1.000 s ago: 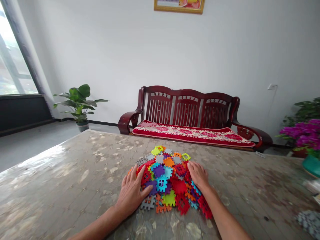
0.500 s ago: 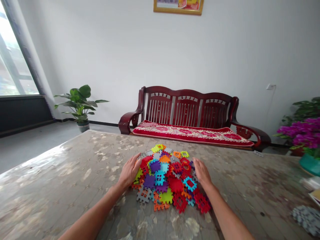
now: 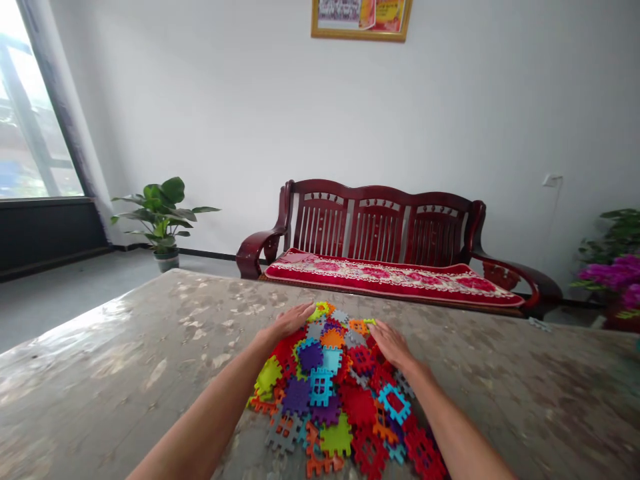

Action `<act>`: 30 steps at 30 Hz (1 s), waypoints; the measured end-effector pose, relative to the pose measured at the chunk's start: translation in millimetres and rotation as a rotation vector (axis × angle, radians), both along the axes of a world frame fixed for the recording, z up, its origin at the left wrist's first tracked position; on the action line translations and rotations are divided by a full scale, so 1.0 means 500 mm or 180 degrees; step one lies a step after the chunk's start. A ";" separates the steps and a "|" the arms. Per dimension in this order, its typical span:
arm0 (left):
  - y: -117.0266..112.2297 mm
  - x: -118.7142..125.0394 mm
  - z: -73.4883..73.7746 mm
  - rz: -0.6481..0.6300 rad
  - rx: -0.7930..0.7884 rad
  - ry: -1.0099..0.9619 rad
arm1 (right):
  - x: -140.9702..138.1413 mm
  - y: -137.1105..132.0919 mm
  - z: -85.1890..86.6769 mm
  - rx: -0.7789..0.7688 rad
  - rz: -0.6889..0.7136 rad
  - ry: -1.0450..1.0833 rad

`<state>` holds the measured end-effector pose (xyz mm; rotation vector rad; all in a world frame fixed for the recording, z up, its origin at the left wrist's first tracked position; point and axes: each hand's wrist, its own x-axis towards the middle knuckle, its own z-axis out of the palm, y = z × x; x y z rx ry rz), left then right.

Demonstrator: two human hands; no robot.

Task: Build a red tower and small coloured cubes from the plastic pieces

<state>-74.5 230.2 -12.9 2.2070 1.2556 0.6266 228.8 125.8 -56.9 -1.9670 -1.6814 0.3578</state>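
A heap of colourful plastic interlocking tiles (image 3: 333,380) in red, purple, blue, green, orange and grey lies on the marbled table (image 3: 125,360). My left hand (image 3: 290,320) rests flat on the far left edge of the heap, fingers stretched out. On the far right side of the heap my right hand (image 3: 390,343) lies palm down, fingers extended toward the farthest tiles. Neither hand grips a tile. Both forearms reach in from the bottom of the view along the heap's sides.
Beyond the table stands a dark red wooden bench (image 3: 385,233) with a floral cushion. A potted green plant (image 3: 160,213) is on the floor at the left by the window. Purple flowers (image 3: 613,277) show at the right edge.
Both hands have slid from the near sides of the heap to its far edge. The heap now sits nearer me and lower in view.
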 end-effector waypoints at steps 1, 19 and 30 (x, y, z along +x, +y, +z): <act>-0.001 0.015 0.004 -0.0043 -0.0074 0.0067 | -0.007 -0.004 0.002 -0.0007 0.0074 0.0016; -0.381 -0.072 0.019 -0.1478 0.0878 0.1096 | -0.085 -0.356 0.070 -0.0195 0.1333 -0.0512; -0.338 -0.039 -0.025 -0.1041 0.1570 0.1125 | -0.115 -0.270 0.085 -0.0235 0.1248 -0.0762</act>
